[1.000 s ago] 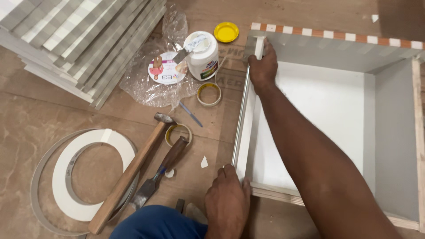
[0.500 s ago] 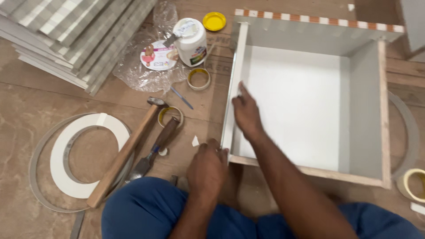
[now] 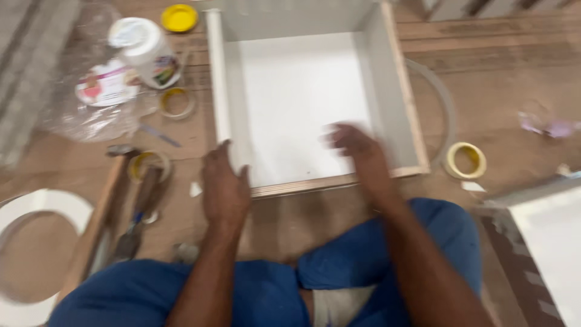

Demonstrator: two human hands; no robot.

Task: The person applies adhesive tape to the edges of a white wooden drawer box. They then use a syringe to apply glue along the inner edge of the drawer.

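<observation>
Wooden floor, cluttered. Left hand [image 3: 225, 184] clamped on white drawer box [image 3: 302, 103] near corner; right hand [image 3: 357, 151] blurred, probably open, over the bottom panel. One-handed hold: box could skid into the tape roll [image 3: 466, 160].

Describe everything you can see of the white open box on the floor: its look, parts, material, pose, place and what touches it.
The white box is a shallow, square, open-topped frame: a white base panel and four upright white walls whose cut edges show pale, layered wood like plywood. It lies flat on the brown floor, in front of the seated person's knees. The left hand grips its near left corner. The right hand, blurred, is over its near right part; contact cannot be told.
</observation>
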